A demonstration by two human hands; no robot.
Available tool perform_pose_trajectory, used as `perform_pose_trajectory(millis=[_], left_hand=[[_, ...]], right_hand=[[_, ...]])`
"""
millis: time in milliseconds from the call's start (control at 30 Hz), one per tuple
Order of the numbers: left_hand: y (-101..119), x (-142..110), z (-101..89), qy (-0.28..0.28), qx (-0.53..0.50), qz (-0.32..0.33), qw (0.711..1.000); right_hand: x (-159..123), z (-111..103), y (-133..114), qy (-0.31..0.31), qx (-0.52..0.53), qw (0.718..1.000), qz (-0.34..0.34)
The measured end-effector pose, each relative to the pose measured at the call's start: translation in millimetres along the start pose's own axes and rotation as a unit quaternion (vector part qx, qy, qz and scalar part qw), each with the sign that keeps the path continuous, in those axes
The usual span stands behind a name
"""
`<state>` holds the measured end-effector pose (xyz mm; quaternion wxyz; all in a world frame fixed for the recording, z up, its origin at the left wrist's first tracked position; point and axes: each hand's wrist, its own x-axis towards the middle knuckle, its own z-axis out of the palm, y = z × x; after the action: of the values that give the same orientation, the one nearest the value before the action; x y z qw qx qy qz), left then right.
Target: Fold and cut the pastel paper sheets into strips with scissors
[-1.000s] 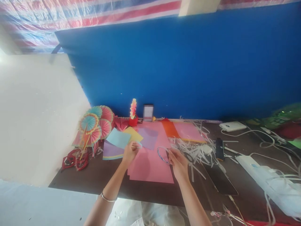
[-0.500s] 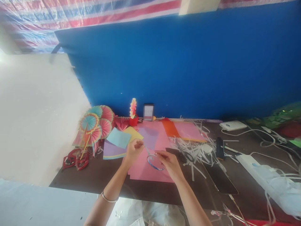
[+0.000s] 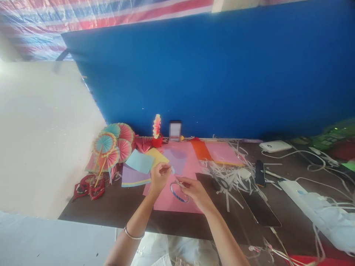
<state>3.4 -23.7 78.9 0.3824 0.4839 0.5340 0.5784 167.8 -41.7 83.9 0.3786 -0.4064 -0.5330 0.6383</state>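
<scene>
R hand [image 3: 191, 190] gripping blue-white ring [image 3: 177, 197] over pink paper [image 3: 168, 205]. L hand [image 3: 159, 177] nr paper's left edge, pinching sm. pale bit [image 3: 173, 170].

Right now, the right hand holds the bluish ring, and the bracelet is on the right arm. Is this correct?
Not quite: the head view shows the bracelet on the left arm. The right hand does hold the bluish ring.

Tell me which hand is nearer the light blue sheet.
Left: the left hand is just right of the light blue sheet; the right hand is farther off to the right.
</scene>
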Motion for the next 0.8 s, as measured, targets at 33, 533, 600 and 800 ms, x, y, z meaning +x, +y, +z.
perform_pose_trajectory(millis=[33, 533, 600, 800], left_hand=[[-0.6, -0.1, 0.6, -0.002, -0.001, 0.001, 1.000], [7.6, -10.5, 4.6, -0.036, -0.053, -0.033, 0.997], [9.1, -12.2, 5.0, -0.035, -0.057, -0.035, 0.997], [9.8, -15.5, 5.8, -0.026, -0.044, -0.030, 0.998]], right_hand=[[0.5, 0.5, -0.1, -0.005, 0.016, 1.000, 0.003], [14.5, 16.3, -7.0, 0.153, -0.006, 0.987, -0.051], [16.0, 16.2, -5.2, 0.158, -0.015, 0.986, -0.055], [15.9, 17.7, -2.2, 0.162, -0.013, 0.984, -0.066]])
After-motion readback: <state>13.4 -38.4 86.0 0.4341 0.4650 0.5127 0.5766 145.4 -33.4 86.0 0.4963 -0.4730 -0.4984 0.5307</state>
